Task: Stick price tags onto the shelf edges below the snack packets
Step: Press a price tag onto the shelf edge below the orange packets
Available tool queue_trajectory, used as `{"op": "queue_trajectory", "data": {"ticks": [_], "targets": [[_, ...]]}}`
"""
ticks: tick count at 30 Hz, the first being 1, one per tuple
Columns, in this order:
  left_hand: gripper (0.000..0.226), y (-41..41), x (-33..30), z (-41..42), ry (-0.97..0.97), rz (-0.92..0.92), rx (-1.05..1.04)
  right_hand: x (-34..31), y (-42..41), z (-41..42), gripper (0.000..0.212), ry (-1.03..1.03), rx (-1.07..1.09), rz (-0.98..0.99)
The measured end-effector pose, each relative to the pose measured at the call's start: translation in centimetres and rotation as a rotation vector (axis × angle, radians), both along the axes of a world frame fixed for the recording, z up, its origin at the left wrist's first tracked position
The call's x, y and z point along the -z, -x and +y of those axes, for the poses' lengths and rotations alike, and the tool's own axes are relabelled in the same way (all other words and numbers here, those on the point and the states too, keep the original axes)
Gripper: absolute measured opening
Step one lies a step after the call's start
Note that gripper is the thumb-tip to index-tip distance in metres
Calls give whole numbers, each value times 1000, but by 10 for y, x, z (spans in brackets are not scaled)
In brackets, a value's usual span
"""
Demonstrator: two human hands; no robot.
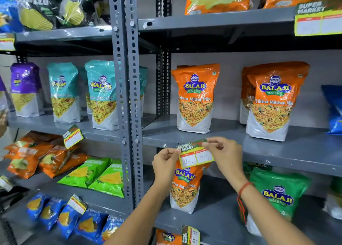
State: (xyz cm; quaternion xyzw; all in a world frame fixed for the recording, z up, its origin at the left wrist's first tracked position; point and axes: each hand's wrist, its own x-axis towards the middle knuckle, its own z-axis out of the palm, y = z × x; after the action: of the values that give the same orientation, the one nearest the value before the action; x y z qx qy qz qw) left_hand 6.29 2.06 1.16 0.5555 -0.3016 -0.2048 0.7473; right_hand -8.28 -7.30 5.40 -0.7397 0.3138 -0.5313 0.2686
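Note:
A green and yellow price tag (pixel 195 155) with handwritten numbers is held against the grey shelf edge (pixel 277 156) of the middle shelf. My left hand (pixel 165 161) pinches the tag's left corner. My right hand (pixel 224 150) pinches its top right corner. Directly above the tag, an orange snack packet (pixel 195 98) stands upright on that shelf. A second orange packet (pixel 273 102) stands further right.
Perforated grey uprights (pixel 127 96) divide two shelf bays. Other tags hang on the left bay's edges (pixel 72 136) and on the top right edge (pixel 317 20). Teal, purple, green and blue packets fill neighbouring shelves. An orange packet (pixel 185 187) stands below the tag.

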Motion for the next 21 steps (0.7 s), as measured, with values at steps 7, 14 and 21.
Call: {"op": "queue_trajectory", "data": {"ticks": [7,14,21], "targets": [[19,-12,1,-1,-29,-266,-60,44,-8,10,29,-226,49,-298],[17,-27,8,-10,-48,-285,-27,46,-22,13,13,-202,110,-372],[17,-37,5,-22,-61,-368,-33,47,-32,4,10,-168,184,-326]]}}
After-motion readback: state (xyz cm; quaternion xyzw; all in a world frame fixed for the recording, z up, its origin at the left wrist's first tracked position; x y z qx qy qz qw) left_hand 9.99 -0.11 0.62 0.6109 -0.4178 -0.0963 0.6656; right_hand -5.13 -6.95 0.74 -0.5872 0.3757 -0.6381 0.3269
